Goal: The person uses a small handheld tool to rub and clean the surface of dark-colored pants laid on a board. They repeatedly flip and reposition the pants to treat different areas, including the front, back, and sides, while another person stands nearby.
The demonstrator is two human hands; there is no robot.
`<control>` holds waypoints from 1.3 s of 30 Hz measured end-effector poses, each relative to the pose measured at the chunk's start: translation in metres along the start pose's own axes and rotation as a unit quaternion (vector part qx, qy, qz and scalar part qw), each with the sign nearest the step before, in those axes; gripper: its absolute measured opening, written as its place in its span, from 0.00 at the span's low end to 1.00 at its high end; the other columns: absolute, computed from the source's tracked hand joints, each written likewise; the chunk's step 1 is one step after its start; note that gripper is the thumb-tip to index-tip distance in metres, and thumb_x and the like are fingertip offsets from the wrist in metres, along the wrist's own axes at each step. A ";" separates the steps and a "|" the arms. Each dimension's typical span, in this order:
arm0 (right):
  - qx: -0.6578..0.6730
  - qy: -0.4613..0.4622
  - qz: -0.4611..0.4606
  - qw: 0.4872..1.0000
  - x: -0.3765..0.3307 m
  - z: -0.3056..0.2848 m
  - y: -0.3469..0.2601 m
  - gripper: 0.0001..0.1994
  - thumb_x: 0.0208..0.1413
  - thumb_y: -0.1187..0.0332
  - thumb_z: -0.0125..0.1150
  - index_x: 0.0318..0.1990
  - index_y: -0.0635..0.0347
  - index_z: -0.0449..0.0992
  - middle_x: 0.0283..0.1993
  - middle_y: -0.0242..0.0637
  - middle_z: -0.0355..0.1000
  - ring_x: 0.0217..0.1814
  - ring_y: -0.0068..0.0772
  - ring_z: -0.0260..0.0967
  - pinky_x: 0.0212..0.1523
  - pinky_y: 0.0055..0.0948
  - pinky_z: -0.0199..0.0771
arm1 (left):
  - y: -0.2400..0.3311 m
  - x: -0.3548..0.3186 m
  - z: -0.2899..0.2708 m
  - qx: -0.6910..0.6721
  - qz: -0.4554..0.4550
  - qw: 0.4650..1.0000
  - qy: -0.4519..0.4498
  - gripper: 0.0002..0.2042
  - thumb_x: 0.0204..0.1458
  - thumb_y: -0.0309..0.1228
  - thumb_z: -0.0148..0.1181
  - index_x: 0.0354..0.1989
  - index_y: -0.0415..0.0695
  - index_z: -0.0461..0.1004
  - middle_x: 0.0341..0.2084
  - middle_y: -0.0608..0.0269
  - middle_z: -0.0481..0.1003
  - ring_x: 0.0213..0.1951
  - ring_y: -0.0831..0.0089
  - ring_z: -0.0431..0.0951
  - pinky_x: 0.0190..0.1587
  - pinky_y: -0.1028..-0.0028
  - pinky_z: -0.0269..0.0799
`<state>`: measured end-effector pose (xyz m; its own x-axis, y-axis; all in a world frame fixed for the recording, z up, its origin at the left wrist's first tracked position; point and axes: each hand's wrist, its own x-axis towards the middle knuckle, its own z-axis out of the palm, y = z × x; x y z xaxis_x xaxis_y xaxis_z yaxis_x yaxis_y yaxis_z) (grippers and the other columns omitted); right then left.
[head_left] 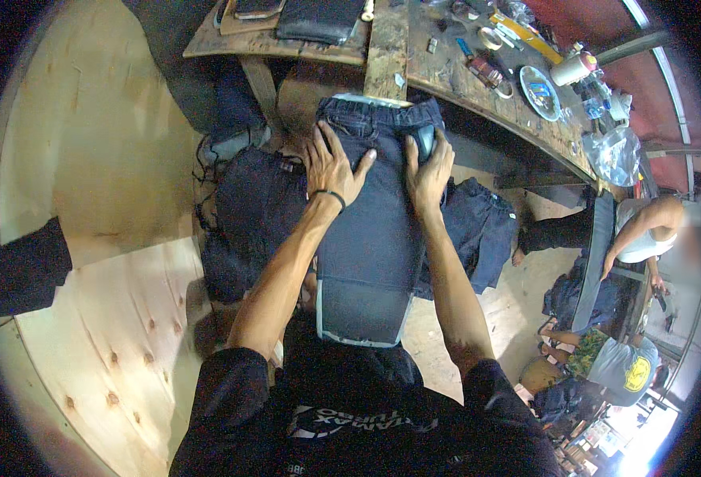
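Dark blue denim jeans (370,230) lie stretched lengthwise over a narrow board in front of me, waistband (378,111) at the far end. The board's pale edge (362,342) shows at the near end. My left hand (336,168) is open, palm down by the front pocket on the left, thumb spread toward the middle. On the right edge rests my right hand (431,171), thumb and forefinger apart and pointing to the waistband. A light blue patch (425,141) shows between them. The outer fingers of my right hand are partly hidden.
Piles of dark denim (255,219) lie left and right of the board. Beyond stands a wooden workbench (446,79) with tape rolls, a blue bowl (540,93) and a thread cone (573,69). Pale plywood (112,334) is at left. Two other people sit at right, one holding dark cloth (594,262).
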<state>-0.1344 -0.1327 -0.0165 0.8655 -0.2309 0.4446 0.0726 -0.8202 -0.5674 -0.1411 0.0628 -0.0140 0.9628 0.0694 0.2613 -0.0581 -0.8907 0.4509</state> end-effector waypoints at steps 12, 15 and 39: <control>0.015 0.029 0.011 0.999 0.018 0.017 0.001 0.28 0.62 0.56 0.69 0.60 0.70 0.72 0.53 0.58 0.74 0.54 0.61 0.70 0.59 0.49 0.70 | 0.009 0.087 -0.011 -0.104 0.139 0.836 -0.520 0.33 0.60 0.60 0.62 0.41 0.33 0.82 0.35 0.40 0.83 0.39 0.55 0.85 0.49 0.57 0.78; 0.030 0.037 0.016 0.999 0.018 0.014 -0.003 0.28 0.61 0.55 0.70 0.59 0.69 0.72 0.53 0.57 0.75 0.55 0.60 0.71 0.59 0.49 0.70 | -0.005 0.089 -0.013 -0.158 0.189 0.780 -0.575 0.29 0.62 0.56 0.62 0.46 0.33 0.82 0.40 0.42 0.84 0.44 0.59 0.84 0.52 0.58 0.77; 0.040 -0.311 -0.175 0.933 -0.047 -0.028 -0.085 0.28 0.44 0.49 0.77 0.45 0.62 0.81 0.44 0.46 0.74 0.51 0.54 0.68 0.54 0.47 0.69 | -0.001 0.104 0.019 0.020 0.142 0.977 -0.155 0.77 0.22 0.86 0.61 0.82 0.54 0.40 0.80 0.43 0.38 0.80 0.43 0.34 0.70 0.20 0.22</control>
<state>-0.1947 -0.0673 0.0302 0.9005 0.4125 0.1374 0.4194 -0.7407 -0.5248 -0.0356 0.0625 -0.0038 0.9431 -0.3181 0.0965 -0.3309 -0.8715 0.3618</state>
